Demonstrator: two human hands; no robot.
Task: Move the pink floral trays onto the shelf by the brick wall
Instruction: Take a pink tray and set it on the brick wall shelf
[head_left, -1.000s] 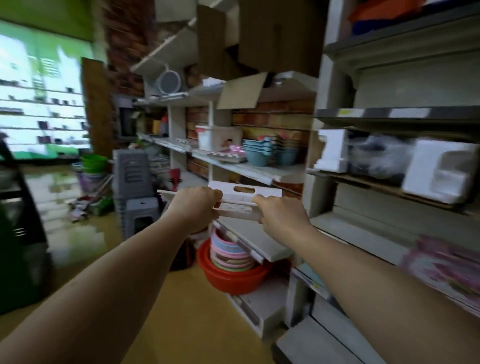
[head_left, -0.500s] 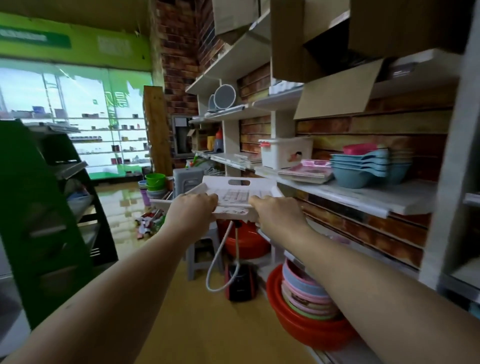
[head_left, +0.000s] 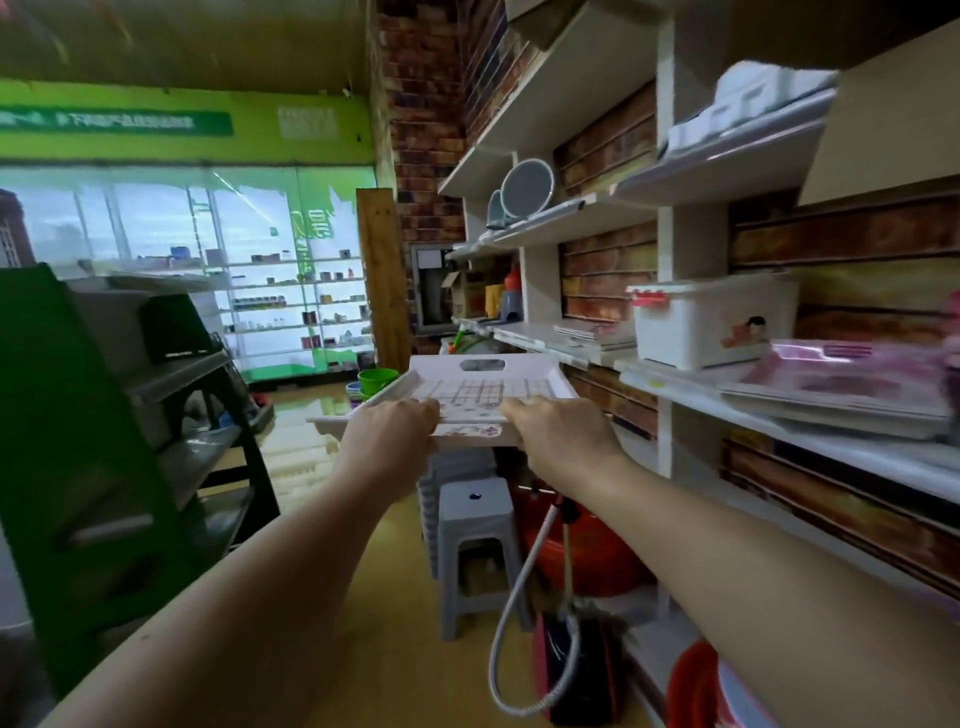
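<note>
I hold a pale pink floral tray (head_left: 483, 382) level in front of me at chest height, its handle cut-out at the far end. My left hand (head_left: 389, 431) grips the near left rim and my right hand (head_left: 558, 431) grips the near right rim. To the right, a stack of pink trays (head_left: 831, 379) lies on the white shelf (head_left: 810, 431) against the brick wall (head_left: 857, 254). The tray in my hands is left of that shelf, over the aisle.
A white lidded storage box (head_left: 711, 322) stands on the shelf beside the stacked trays. Below me are a grey plastic stool (head_left: 475, 540), red basins (head_left: 587, 551) and a small appliance with a hose (head_left: 566, 649). A green rack (head_left: 104, 441) lines the left.
I have walked forward along the shelving with the tray in both hands. The brick-wall shelf and its stacked pink trays have come much closer on my right.
</note>
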